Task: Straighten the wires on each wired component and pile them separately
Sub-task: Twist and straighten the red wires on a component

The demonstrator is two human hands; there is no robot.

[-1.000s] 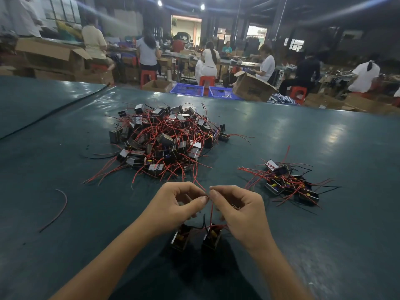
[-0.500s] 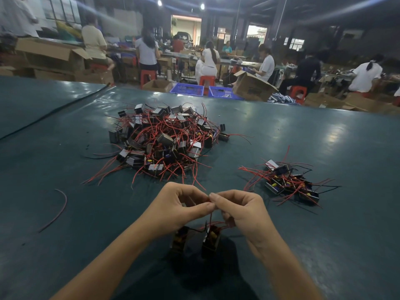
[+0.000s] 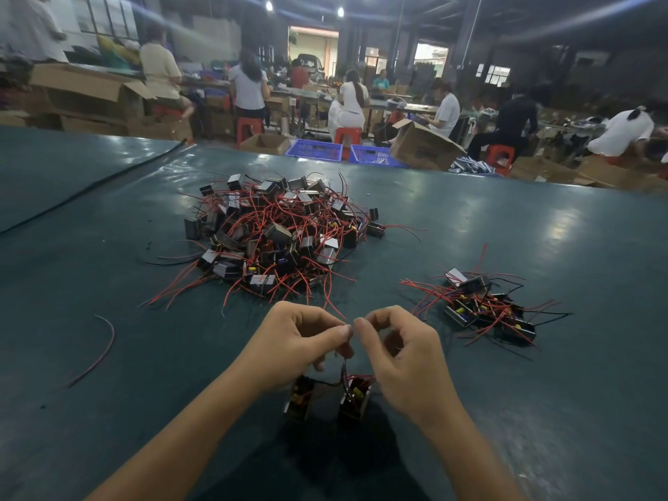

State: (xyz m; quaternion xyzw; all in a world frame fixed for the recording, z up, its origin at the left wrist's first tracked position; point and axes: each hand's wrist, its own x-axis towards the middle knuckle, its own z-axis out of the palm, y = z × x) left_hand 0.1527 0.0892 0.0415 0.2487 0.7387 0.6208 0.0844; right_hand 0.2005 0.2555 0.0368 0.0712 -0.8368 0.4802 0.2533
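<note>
My left hand (image 3: 296,338) and my right hand (image 3: 405,352) meet fingertip to fingertip above the green table (image 3: 108,356), each pinching thin wires. Two small black box components (image 3: 356,397) with red and black wires hang just below the hands, close to the table surface. A big tangled heap of the same components (image 3: 274,233) lies beyond the hands. To the right lies a smaller pile of components (image 3: 484,305) with wires spread outwards.
A loose red wire (image 3: 103,345) curves on the table at the left. A black wire (image 3: 162,260) lies beside the big heap. Beyond the table's far edge are cardboard boxes (image 3: 423,146), blue crates (image 3: 314,150), red stools and several seated people.
Both hands have risen slightly, and the two dangling components now hang a little higher and closer to the fingers. The piles have not moved.
</note>
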